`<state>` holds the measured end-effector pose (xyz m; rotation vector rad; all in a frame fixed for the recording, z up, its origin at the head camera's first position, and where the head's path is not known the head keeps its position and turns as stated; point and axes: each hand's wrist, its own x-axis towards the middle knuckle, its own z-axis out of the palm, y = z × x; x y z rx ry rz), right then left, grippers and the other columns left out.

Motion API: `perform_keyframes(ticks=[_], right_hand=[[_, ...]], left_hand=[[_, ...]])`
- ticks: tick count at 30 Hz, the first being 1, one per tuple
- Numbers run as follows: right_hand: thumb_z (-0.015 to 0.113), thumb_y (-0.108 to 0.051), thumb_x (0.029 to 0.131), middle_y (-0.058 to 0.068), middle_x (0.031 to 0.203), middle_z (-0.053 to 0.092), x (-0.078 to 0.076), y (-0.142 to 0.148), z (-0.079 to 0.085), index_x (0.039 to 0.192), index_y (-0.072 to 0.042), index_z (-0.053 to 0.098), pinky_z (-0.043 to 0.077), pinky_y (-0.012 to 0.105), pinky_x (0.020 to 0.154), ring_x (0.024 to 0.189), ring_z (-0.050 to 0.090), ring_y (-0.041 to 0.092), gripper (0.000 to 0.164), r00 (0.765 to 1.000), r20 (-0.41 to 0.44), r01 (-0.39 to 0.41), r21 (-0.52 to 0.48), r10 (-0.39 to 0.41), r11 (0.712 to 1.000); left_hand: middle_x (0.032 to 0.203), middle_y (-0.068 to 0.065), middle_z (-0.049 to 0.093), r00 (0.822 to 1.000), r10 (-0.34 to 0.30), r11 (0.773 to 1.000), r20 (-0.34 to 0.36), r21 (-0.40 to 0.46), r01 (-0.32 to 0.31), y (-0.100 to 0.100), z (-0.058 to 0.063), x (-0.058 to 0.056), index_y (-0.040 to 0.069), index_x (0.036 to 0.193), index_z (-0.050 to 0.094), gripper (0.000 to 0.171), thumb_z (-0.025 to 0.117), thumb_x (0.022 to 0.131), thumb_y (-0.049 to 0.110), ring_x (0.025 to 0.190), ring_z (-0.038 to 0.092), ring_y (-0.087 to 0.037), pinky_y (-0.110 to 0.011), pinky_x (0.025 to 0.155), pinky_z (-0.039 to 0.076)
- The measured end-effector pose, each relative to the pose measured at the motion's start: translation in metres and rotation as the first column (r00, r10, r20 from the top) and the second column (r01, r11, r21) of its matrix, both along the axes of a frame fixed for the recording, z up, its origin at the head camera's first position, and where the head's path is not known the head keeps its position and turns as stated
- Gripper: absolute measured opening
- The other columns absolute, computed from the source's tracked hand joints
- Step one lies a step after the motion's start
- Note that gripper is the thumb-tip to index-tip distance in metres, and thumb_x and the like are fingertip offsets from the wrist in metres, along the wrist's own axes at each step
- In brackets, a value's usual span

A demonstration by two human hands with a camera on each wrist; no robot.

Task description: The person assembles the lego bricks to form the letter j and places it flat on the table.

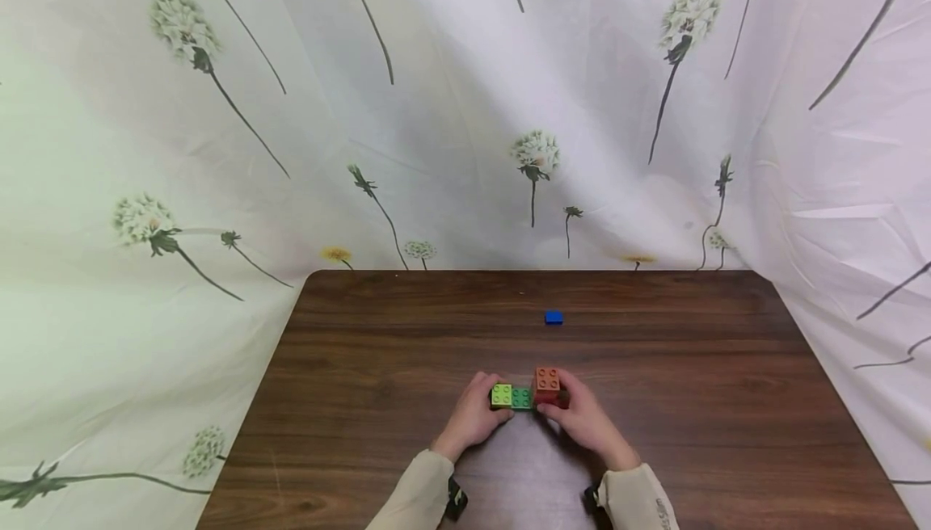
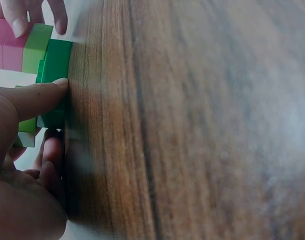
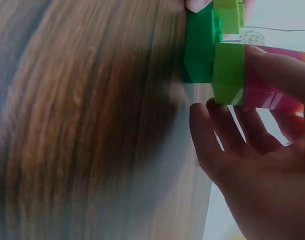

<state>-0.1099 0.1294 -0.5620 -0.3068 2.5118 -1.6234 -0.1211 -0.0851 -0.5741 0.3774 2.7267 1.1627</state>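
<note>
A long dark green toy building brick (image 1: 520, 398) lies on the table with a lime brick (image 1: 502, 395) on its left end. On its right end stands a taller stack: a lime brick (image 3: 228, 73) at the bottom, magenta bricks (image 3: 265, 75) above, and an orange brick (image 1: 547, 379) on top. My left hand (image 1: 474, 415) grips the green brick at its left end, thumb on the near side. My right hand (image 1: 585, 417) holds the stack, its thumb on the magenta part and its other fingers round the opposite side.
A small blue brick (image 1: 553, 317) lies farther back on the brown wooden table (image 1: 393, 328). A white curtain (image 1: 465, 110) printed with dandelions hangs behind and beside the table.
</note>
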Motion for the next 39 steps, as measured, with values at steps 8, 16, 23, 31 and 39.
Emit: perform_keyframes(ticks=[8,16,23,31,39], right_hand=[[0.075,-0.003,0.079,0.003,0.105,0.067,-0.002,-0.002,0.002,0.114,-0.009,0.061,0.048,0.036,0.091,0.103,0.061,0.02,0.038,0.999,-0.05,0.009,0.109,-0.004,0.994],[0.076,-0.003,0.078,0.001,0.103,0.067,-0.001,-0.002,0.003,0.112,-0.009,0.062,0.048,0.041,0.091,0.102,0.062,0.021,0.037,0.996,-0.087,0.018,0.144,-0.005,0.989],[0.075,-0.003,0.079,0.0,0.104,0.066,-0.002,-0.001,0.001,0.111,-0.01,0.062,0.048,0.04,0.091,0.103,0.061,0.02,0.036,0.996,-0.083,0.0,0.146,0.012,0.989],[0.077,-0.005,0.078,0.001,0.104,0.067,-0.003,0.002,-0.001,0.111,-0.012,0.062,0.048,0.039,0.092,0.103,0.061,0.019,0.036,0.999,-0.054,0.009,0.149,-0.001,0.989],[0.077,-0.003,0.078,0.001,0.104,0.068,-0.003,0.007,-0.002,0.113,-0.013,0.063,0.049,0.034,0.089,0.101,0.062,0.018,0.039,1.0,-0.027,0.019,0.116,-0.016,0.993]], left_hand=[[0.101,0.0,0.054,1.0,0.002,1.0,0.008,-0.004,-0.002,0.0,0.001,0.0,0.013,0.109,0.063,0.035,0.079,0.078,0.015,0.089,0.054,-0.013,-0.031,0.08,0.045],[0.106,-0.004,0.057,1.0,0.011,1.0,0.019,0.012,-0.011,0.0,0.002,0.001,0.011,0.115,0.061,0.042,0.079,0.077,0.014,0.094,0.056,-0.016,-0.034,0.083,0.046],[0.114,-0.01,0.061,0.997,0.035,0.996,0.064,0.085,-0.04,-0.003,0.006,0.0,0.007,0.119,0.059,0.05,0.081,0.075,0.013,0.101,0.058,-0.023,-0.04,0.086,0.046],[0.106,-0.006,0.063,0.999,0.04,0.999,-0.001,0.02,-0.04,0.001,0.008,0.001,0.009,0.109,0.064,0.04,0.081,0.074,0.014,0.095,0.06,-0.019,-0.037,0.083,0.048],[0.093,-0.002,0.062,0.998,0.065,0.997,0.0,-0.031,-0.065,0.009,0.014,0.001,0.01,0.098,0.066,0.035,0.084,0.069,0.014,0.084,0.056,-0.015,-0.034,0.076,0.046]])
